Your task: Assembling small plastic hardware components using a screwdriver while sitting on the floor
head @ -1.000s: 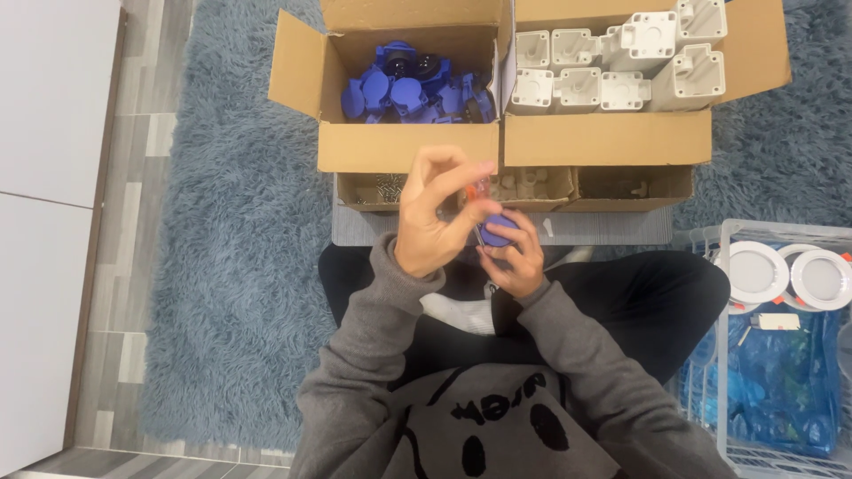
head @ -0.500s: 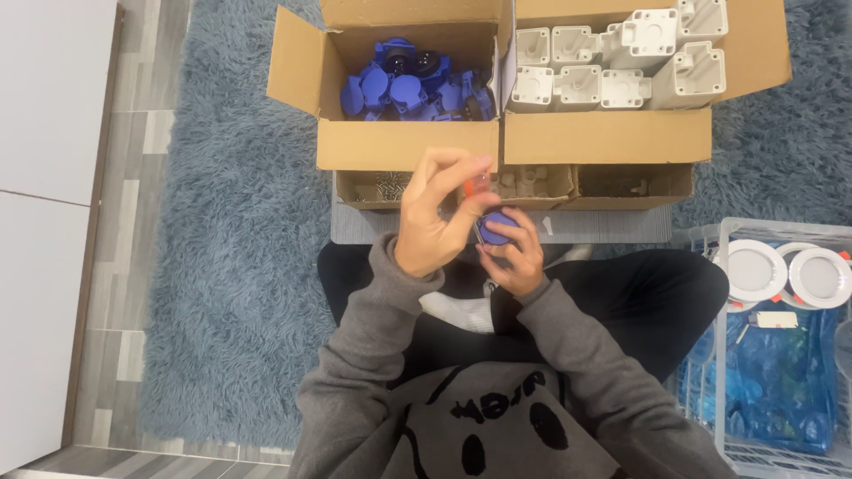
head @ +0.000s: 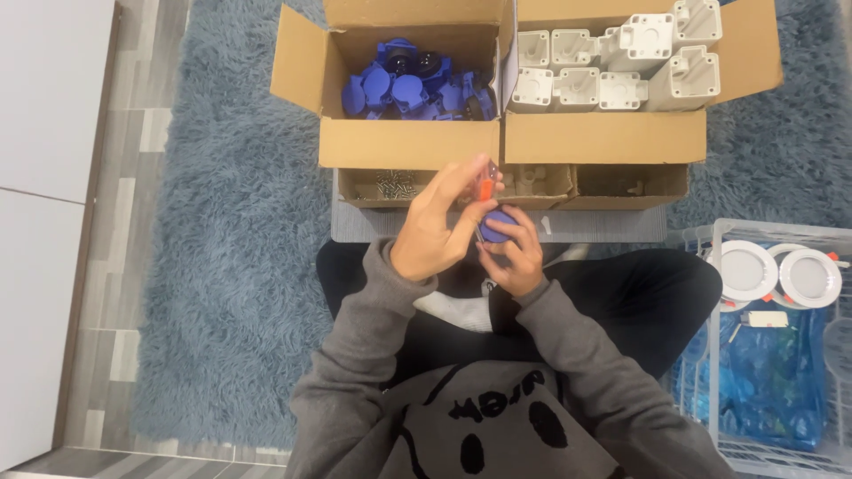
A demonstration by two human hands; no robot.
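Sitting cross-legged on a shaggy blue-grey rug (head: 222, 266), working right over the lap. The left hand (head: 435, 235) is pinched around a small screwdriver with an orange-and-clear handle (head: 485, 184), fingers bunched at the top, tip pointing down into a blue round plug part (head: 497, 223) that the right hand (head: 513, 253) cups from below, fingers curled around its rim. So the part sits between both hands, just in front of the low tray of screws (head: 395, 184). Behind that there's a cardboard box of more blue parts (head: 408, 84) and, right beside it, a box of white plastic housings (head: 612, 66). Off to the right, a wire basket (head: 710, 355) holds round white light fixtures (head: 781, 273) and a blue bag (head: 763, 390). My take for doing this bit well: keep the driver straight in line with the screw, press down lightly while twisting, and keep that cupping hand firm so the part doesn't spin. I can't actually see the screw head from here, too small.
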